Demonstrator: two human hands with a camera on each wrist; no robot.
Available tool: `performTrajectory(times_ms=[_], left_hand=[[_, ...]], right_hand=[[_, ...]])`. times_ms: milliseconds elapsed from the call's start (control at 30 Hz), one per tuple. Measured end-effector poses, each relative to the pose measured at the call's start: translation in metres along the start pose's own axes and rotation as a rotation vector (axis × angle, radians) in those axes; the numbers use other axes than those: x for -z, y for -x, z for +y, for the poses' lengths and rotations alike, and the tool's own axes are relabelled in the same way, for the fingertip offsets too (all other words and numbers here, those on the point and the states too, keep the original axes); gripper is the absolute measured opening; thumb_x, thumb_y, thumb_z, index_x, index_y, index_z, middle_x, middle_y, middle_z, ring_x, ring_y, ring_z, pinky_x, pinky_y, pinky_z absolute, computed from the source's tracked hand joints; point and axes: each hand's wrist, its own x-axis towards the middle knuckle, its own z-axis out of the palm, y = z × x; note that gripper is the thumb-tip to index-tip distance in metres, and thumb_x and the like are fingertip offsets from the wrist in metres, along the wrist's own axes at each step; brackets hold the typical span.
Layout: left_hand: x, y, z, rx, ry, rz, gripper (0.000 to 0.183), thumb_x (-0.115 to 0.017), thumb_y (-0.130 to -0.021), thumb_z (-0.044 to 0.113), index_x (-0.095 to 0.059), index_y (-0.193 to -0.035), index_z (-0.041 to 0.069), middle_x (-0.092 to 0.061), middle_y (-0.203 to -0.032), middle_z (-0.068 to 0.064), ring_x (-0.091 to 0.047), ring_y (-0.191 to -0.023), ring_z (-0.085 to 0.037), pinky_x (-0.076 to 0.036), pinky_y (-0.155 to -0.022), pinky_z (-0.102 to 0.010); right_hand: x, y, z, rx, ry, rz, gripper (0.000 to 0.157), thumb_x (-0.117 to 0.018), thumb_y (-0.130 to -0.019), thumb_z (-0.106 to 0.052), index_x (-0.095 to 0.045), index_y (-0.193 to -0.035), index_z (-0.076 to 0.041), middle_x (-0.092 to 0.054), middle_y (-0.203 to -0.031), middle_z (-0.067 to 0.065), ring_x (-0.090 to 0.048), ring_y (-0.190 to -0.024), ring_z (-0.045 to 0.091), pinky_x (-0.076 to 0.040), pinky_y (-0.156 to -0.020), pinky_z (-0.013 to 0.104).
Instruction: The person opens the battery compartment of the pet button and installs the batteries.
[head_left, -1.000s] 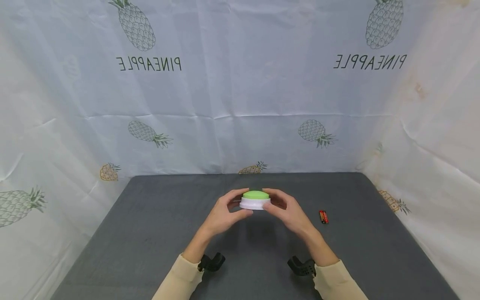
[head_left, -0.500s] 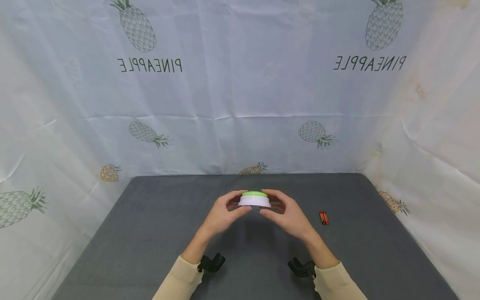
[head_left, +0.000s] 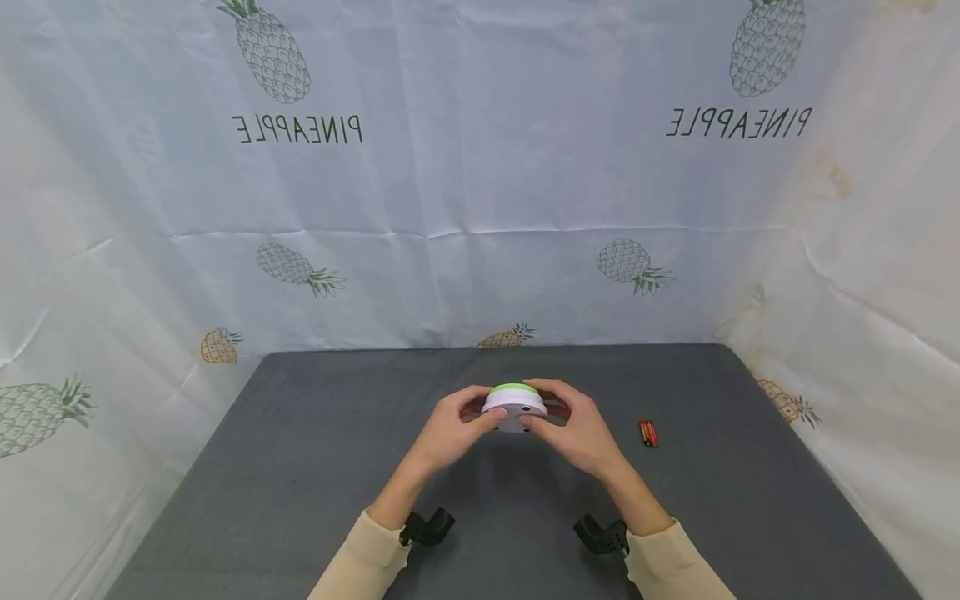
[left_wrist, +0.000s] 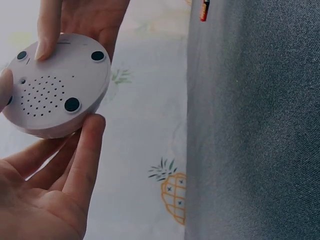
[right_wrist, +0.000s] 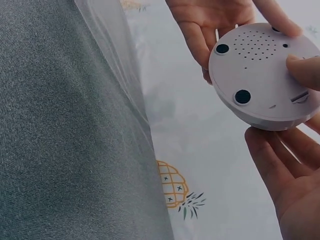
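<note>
Between both hands, above the table, is a round white push-button device [head_left: 514, 402] with a green top. Its underside tilts toward me. In the left wrist view the white base [left_wrist: 55, 82] shows dark round feet, a patch of small speaker holes and a screw hole. My left hand [head_left: 447, 429] holds its left side, thumb on the underside rim and fingers around the far edge. My right hand [head_left: 581, 427] grips the right side the same way; in the right wrist view its thumb [right_wrist: 305, 71] presses the underside near a slot.
Two red-and-black batteries [head_left: 648, 432] lie side by side on the dark grey table [head_left: 330, 467], right of the hands. A white pineapple-print curtain [head_left: 480, 183] hangs behind the table and along both sides.
The button device has tipped back, so its underside now faces me and less of the green top shows. My right thumb has shifted from its side to the underside. The batteries have not moved.
</note>
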Motion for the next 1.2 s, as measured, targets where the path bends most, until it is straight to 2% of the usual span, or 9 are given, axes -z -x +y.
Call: performTrajectory(times_ms=[133,233,400,533,733,933,1200], left_hand=[[-0.001,0.0,0.001,-0.003,-0.007,-0.013,0.044,-0.067,-0.1,0.027,-0.058,-0.139,0.008,-0.065,-0.122,-0.008,-0.066,-0.106,-0.02,-0.054,-0.089,-0.032],[-0.002,0.001,0.002,-0.03,-0.032,-0.012,0.047,-0.067,-0.1,0.026,-0.054,-0.143,0.011,-0.065,-0.125,-0.006,-0.064,-0.11,-0.019,-0.053,-0.092,-0.033],[-0.005,0.001,0.003,-0.114,-0.083,0.001,0.056,-0.071,-0.097,0.024,-0.049,-0.149,0.016,-0.063,-0.129,-0.003,-0.062,-0.117,-0.019,-0.05,-0.097,-0.039],[-0.007,0.002,0.002,-0.166,-0.107,0.005,0.068,-0.076,-0.094,0.023,-0.044,-0.153,0.02,-0.06,-0.136,0.0,-0.058,-0.123,-0.017,-0.048,-0.101,-0.039],[-0.008,0.003,0.003,-0.223,-0.126,-0.008,0.083,-0.084,-0.086,0.021,-0.038,-0.156,0.022,-0.052,-0.144,0.0,-0.055,-0.127,-0.019,-0.047,-0.103,-0.038],[-0.009,0.005,0.005,-0.189,-0.114,-0.054,0.1,-0.088,-0.081,0.022,-0.027,-0.161,0.028,-0.04,-0.154,0.0,-0.046,-0.136,-0.018,-0.043,-0.107,-0.043],[-0.012,0.005,0.004,-0.144,-0.174,-0.107,0.109,-0.091,-0.077,0.03,-0.022,-0.161,0.035,-0.038,-0.153,0.001,-0.049,-0.124,-0.017,-0.045,-0.096,-0.038]], right_hand=[[0.001,0.0,-0.001,-0.021,-0.024,0.025,0.046,-0.078,-0.091,-0.015,-0.063,-0.134,-0.009,-0.066,-0.122,0.008,-0.064,-0.109,0.027,-0.053,-0.094,0.043],[0.002,-0.001,-0.002,-0.031,-0.046,0.038,0.044,-0.077,-0.092,-0.014,-0.064,-0.133,-0.007,-0.066,-0.12,0.01,-0.065,-0.108,0.027,-0.053,-0.093,0.045],[0.004,-0.002,-0.001,-0.062,-0.088,0.048,0.04,-0.075,-0.093,-0.012,-0.064,-0.131,-0.004,-0.067,-0.118,0.013,-0.066,-0.107,0.027,-0.055,-0.089,0.037],[0.005,-0.003,-0.001,-0.083,-0.074,0.063,0.037,-0.074,-0.094,-0.013,-0.066,-0.128,-0.003,-0.068,-0.116,0.012,-0.066,-0.105,0.024,-0.054,-0.09,0.03],[0.004,-0.002,-0.002,-0.127,-0.077,0.046,0.035,-0.073,-0.095,-0.016,-0.067,-0.126,-0.001,-0.069,-0.113,0.013,-0.066,-0.097,0.021,-0.054,-0.082,0.029],[0.002,-0.003,0.0,-0.199,-0.123,0.017,0.034,-0.071,-0.096,-0.018,-0.068,-0.123,0.001,-0.07,-0.11,0.012,-0.067,-0.094,0.019,-0.054,-0.079,0.029],[0.002,-0.004,0.002,-0.271,-0.161,-0.03,0.036,-0.069,-0.097,-0.023,-0.067,-0.124,0.001,-0.071,-0.106,0.011,-0.068,-0.088,0.021,-0.054,-0.078,0.03]])
